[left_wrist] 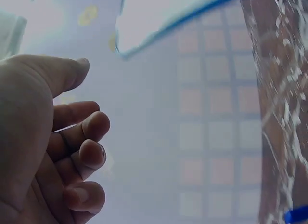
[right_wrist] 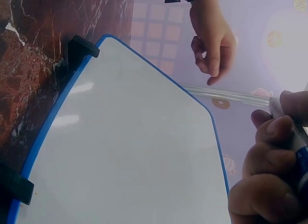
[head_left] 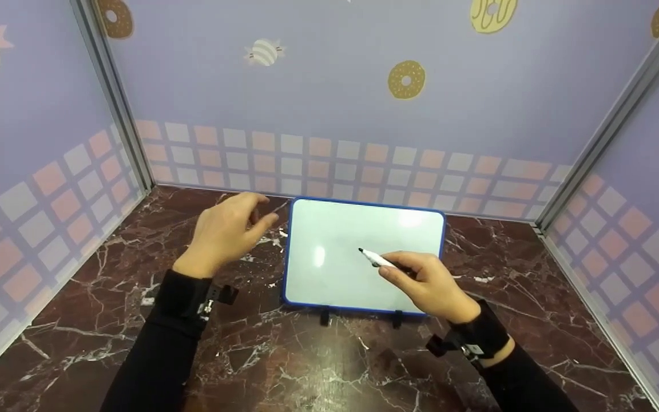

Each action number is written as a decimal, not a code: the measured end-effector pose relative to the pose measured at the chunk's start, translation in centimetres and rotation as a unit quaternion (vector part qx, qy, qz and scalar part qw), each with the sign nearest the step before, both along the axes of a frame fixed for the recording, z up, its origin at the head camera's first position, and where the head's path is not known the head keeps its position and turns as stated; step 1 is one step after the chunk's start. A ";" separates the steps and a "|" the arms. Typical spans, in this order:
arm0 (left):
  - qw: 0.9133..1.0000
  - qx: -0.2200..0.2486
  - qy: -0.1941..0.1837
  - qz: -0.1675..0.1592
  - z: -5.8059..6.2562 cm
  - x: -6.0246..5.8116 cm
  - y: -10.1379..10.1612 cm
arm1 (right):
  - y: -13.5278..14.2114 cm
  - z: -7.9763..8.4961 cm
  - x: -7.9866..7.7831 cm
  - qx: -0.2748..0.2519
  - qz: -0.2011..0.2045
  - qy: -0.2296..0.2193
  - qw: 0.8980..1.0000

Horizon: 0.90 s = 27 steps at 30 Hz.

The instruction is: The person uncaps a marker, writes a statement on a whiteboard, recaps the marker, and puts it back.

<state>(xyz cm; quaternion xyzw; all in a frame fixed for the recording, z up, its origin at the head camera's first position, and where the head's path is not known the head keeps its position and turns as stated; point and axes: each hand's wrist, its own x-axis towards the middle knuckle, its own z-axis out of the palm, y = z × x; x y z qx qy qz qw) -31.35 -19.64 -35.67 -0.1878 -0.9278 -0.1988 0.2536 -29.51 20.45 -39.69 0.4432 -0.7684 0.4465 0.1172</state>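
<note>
A whiteboard with a blue rim stands on the tabletop, small black feet at its lower edge. My right hand pinches a white marker in front of the board, its black tip pointing up and left. Whether that tip touches the surface I cannot tell. In the right wrist view the fingers are curled round the marker, mostly hiding it. Left of the board, my left hand hovers with loosely bent fingers and holds nothing; the left wrist view shows that hand with thumb and fingers apart.
The dark red marble-patterned tabletop has white veins. Lilac walls with printed sweets and checks enclose it at the back and both sides, with metal strips at the corners. A small blue object, its kind unclear, shows at the left wrist view's edge.
</note>
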 end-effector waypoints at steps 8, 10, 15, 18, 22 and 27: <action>0.991 -0.008 0.082 -0.105 0.4 1.7 3.9 | 0.0 -0.3 -0.1 0.002 0.002 0.003 1.000; 0.987 -0.014 0.091 -0.129 0.3 1.9 4.9 | 0.0 -0.3 -0.1 0.002 0.004 0.005 1.000; 0.979 -0.019 0.087 -0.181 -0.2 2.4 6.9 | 0.0 -0.3 -0.1 0.004 0.011 0.003 1.000; 0.973 -0.006 0.070 -0.219 -0.6 2.6 7.8 | -0.1 -0.3 0.0 0.009 0.014 -0.002 1.000; 0.966 0.000 0.055 -0.253 -1.1 3.0 8.8 | -0.2 -0.4 0.0 0.014 0.019 0.001 1.000; 0.958 -0.011 0.051 -0.281 -1.7 3.3 10.0 | -0.5 -0.6 0.0 0.017 0.038 -0.001 0.999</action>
